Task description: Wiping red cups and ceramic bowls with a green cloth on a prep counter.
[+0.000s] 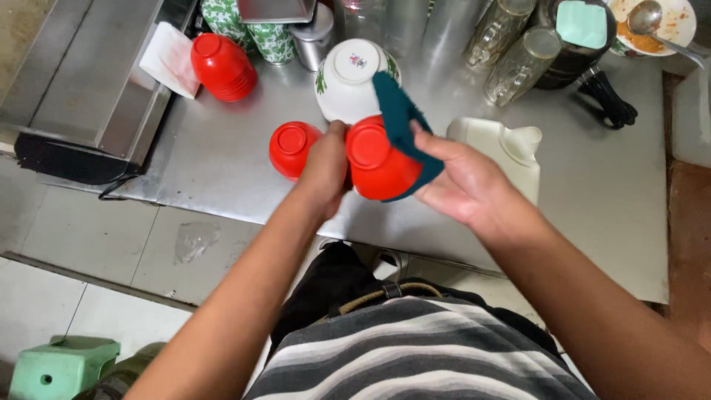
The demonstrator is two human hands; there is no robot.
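hands first: my left hand (326, 167) is clamped on the side of a glossy red plastic bowl (376, 159) held base-up above the steel worktop (592, 185), and my right hand (463, 178) is closed on a dark teal cloth (400, 122) pressed against the bowl's far wall. i judge the bowl light and stiff, not fragile, but slick if wet (the gloss suggests so), so the foot ring or rim gives the surest hold. the cloth is soft and drapes over my fingers. just beside sit another upturned red bowl (291, 148) and a white ceramic bowl with green pattern (348, 78), which looks heavier and breakable. a stack of red bowls (222, 67) stands further left.
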